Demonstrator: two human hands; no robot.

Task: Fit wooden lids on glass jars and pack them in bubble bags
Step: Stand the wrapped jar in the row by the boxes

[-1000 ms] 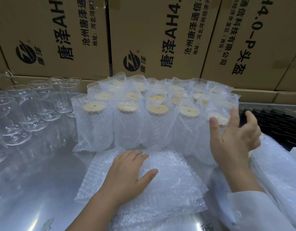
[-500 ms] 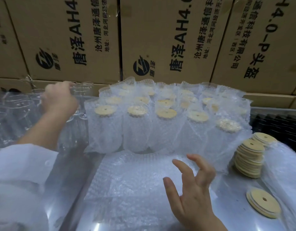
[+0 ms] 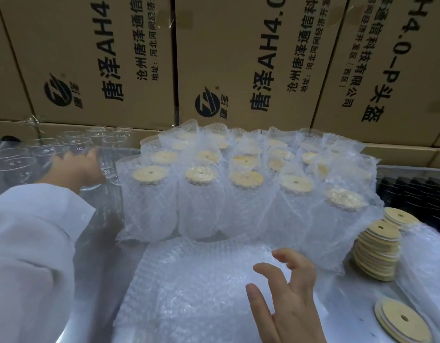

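Observation:
My left hand [image 3: 74, 167] reaches out to the left and grips a clear glass jar [image 3: 106, 159] at the edge of a group of empty jars [image 3: 16, 157]. My right hand [image 3: 288, 298] hovers with loosely bent fingers over a flat stack of bubble bags [image 3: 189, 280] and holds nothing. Behind the stack stand several rows of packed jars [image 3: 199, 201], each in a bubble bag with a round wooden lid [image 3: 200, 175] on top. A tall stack of wooden lids [image 3: 377, 251] stands to the right.
A few loose lids [image 3: 403, 318] lie at the near right. More bubble wrap [image 3: 426, 263] is heaped on the right. Brown printed cartons [image 3: 238, 58] wall off the back. A black tray [image 3: 417, 191] sits at the far right. Everything rests on a shiny metal table [image 3: 95, 256].
My left hand left the bubble bag stack and went out to the empty jars on the left. My right hand drew back from the packed jars to above the bag stack.

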